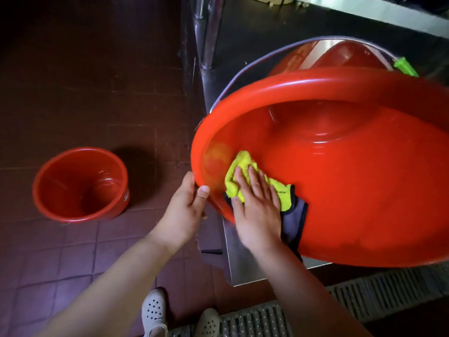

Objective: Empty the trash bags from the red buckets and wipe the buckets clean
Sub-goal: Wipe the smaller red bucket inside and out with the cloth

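Note:
A large red bucket [340,181] is tilted toward me on a steel shelf, its inside showing and no bag in it. My left hand [187,205] grips its near rim, thumb over the edge. My right hand [255,205] lies flat with straight fingers, pressing a yellow and grey cloth [245,176] against the inner wall near the rim. A smaller red bucket [80,183] stands upright on the floor to the left, with no bag inside.
The steel shelf [243,259] has a metal leg [206,32] at its far left corner. A metal handle [255,66] arcs behind the big bucket, beside a green object [404,66]. The floor is dark tile [73,69]. A drain grate [267,319] runs by my white shoes [154,310].

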Demonstrator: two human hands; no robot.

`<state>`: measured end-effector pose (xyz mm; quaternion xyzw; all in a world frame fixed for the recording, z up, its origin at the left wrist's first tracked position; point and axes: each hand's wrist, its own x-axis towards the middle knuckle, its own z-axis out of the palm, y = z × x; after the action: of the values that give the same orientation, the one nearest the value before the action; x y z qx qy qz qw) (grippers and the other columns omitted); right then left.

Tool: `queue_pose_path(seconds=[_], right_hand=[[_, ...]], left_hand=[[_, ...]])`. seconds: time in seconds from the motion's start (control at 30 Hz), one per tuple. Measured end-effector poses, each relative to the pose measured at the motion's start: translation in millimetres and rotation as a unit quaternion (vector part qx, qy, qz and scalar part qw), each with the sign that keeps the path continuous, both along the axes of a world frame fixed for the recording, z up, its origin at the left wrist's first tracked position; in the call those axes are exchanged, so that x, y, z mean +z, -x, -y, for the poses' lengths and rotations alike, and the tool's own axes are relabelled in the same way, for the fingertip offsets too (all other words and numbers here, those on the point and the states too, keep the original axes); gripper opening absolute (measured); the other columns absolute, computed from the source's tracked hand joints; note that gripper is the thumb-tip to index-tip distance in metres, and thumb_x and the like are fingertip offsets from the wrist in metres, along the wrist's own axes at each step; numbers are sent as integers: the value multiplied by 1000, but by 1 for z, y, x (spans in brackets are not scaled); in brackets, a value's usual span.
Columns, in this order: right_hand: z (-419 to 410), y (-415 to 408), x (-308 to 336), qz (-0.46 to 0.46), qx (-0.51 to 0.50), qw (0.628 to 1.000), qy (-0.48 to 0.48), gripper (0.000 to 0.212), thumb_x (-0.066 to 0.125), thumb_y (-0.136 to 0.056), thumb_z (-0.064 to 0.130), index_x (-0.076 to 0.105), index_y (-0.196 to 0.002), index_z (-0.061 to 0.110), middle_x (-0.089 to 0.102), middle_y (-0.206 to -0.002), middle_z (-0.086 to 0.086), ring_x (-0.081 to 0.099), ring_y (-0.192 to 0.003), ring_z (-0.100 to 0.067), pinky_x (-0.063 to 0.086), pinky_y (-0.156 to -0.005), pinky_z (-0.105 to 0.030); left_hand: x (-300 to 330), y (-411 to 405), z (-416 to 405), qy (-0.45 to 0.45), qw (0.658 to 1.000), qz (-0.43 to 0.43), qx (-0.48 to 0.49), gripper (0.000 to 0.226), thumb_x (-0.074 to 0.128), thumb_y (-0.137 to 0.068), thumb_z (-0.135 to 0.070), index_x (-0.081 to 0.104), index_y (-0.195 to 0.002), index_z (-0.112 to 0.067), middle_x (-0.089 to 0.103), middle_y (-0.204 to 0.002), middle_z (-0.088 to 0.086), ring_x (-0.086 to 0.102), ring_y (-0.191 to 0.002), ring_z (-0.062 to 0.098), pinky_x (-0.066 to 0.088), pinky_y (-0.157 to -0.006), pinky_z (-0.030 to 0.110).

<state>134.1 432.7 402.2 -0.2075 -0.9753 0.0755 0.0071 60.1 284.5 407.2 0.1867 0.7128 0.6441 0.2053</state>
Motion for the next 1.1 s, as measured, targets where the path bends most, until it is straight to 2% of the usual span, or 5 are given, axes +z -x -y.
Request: queue_pose_path(seconds=[0.07, 0.33, 0.6, 0.97, 1.1], right_hand=[[-23, 19, -3, 18, -34, 999, -16, 57, 36, -93, 42, 18, -148, 39, 18, -158, 5, 14, -145, -18, 11, -116, -36], [-125, 82, -2, 58, -112, 991, -37, 50, 36, -96, 43, 29, -145, 36, 19, -157, 7, 15, -145, -17, 9, -114, -35], [-90, 74, 1, 32, -121, 991, 46, 53, 35, -97, 48, 31, -146, 28, 14, -159, 4, 8, -146, -17, 3, -116, -37], [24, -17, -2, -3, 33, 999, 13, 60, 19, -91, 52, 3, -148, 41, 5, -159, 5, 2, -147, -17, 5, -118, -37], [0, 18, -4, -3, -15, 1000, -5, 56, 28, -94, 48, 15, -148, 39, 14, -158, 4, 12, -146, -18, 9, -116, -35]], left_hand=[[7, 8, 4, 4, 1000, -15, 2, 26, 40, -95, -30, 46, -111, -10, 48, -83, 1, 44, -67, 6, 49, -61, 38], [24, 30, 17, -27, 996, -84, 2, 11, 45, -95, -30, 49, -97, -20, 56, -77, -23, 50, -73, -7, 40, -69, 8], [-20, -14, -2, -57, 994, 79, -55, 45, 45, -88, -47, 45, -124, -20, 64, -109, 0, 63, -105, 19, 52, -92, 40], [-19, -15, 7, -80, 993, 85, 1, 24, 45, -89, -35, 51, -112, -31, 64, -102, -9, 63, -96, 9, 54, -77, 23], [-2, -2, 15, -88, 994, 68, 19, 21, 45, -88, -32, 50, -107, -24, 62, -100, 20, 61, -89, 27, 56, -83, 42]])
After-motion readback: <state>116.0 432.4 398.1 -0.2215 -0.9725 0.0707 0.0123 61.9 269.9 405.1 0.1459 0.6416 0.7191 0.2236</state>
